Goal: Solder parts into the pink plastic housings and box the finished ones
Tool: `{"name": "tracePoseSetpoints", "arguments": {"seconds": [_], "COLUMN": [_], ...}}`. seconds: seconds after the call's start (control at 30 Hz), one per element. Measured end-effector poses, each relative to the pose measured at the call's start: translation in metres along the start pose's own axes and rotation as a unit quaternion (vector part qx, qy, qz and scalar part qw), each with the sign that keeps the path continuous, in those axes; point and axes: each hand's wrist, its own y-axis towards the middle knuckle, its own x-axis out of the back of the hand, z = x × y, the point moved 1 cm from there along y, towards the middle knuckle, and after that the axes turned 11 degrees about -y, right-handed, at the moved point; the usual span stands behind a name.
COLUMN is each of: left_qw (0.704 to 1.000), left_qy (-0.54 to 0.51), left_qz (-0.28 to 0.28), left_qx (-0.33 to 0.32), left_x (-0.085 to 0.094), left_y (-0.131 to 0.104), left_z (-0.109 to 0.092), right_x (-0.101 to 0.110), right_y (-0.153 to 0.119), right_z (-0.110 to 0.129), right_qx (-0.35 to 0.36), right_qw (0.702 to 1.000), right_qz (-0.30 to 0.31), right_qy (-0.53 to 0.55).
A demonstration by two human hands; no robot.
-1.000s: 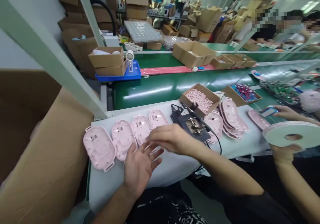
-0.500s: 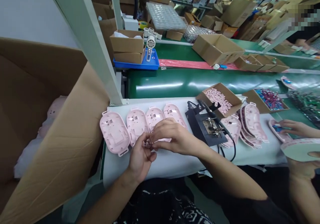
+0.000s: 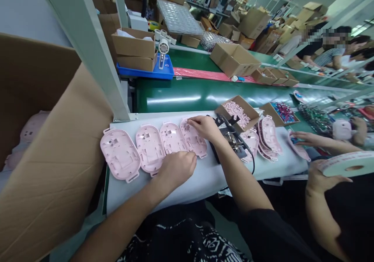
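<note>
Pink shell (image 3: 193,138): right hand (image 3: 205,127) at far end, left hand (image 3: 179,167) at near.

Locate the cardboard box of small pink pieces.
In the head view, the cardboard box of small pink pieces sits right of centre, just beyond the black fixture, to the right of the right hand.

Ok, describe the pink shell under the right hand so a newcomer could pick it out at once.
Find the white-covered bench along the green conveyor belt. On its left part, four pink shells lie in a row. Take the rightmost shell, nearest the black fixture and the only one with the fingers of the right hand at its far end.
</note>
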Motion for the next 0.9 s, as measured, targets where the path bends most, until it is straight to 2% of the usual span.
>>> {"name": "tracePoseSetpoints", "arguments": {"seconds": [0.1, 0.23, 0.37, 0.53, 0.67, 0.9], "left_qw": [0.990, 0.965, 0.944, 0.929, 0.925, 0.927], "left_qy": [0.141, 0.258, 0.326, 0.363, 0.371, 0.363], "left_qz": [0.009, 0.007, 0.009, 0.022, 0.029, 0.033], "left_qx": [0.009, 0.034, 0.055, 0.067, 0.073, 0.092], "left_x": [-0.002, 0.005, 0.015, 0.019, 0.019, 0.013], "left_y": [0.025, 0.047, 0.059, 0.067, 0.072, 0.089], "left_z": [-0.002, 0.000, 0.002, 0.007, 0.007, 0.003], "right_x": [-0.010, -0.013, -0.009, -0.010, -0.015, -0.009], "right_y": [0.003, 0.010, 0.016, 0.023, 0.026, 0.032], "right_z": [-0.003, -0.005, -0.003, 0.001, 0.000, -0.002], "right_qx": [-0.018, -0.022, -0.010, 0.016, 0.016, 0.015], "right_qw": [0.999, 0.996, 0.992, 0.989, 0.989, 0.994], "right_qz": [0.032, 0.084, 0.115, 0.137, 0.123, 0.036], "right_qy": [-0.016, -0.034, -0.047, -0.059, -0.079, -0.106]}}
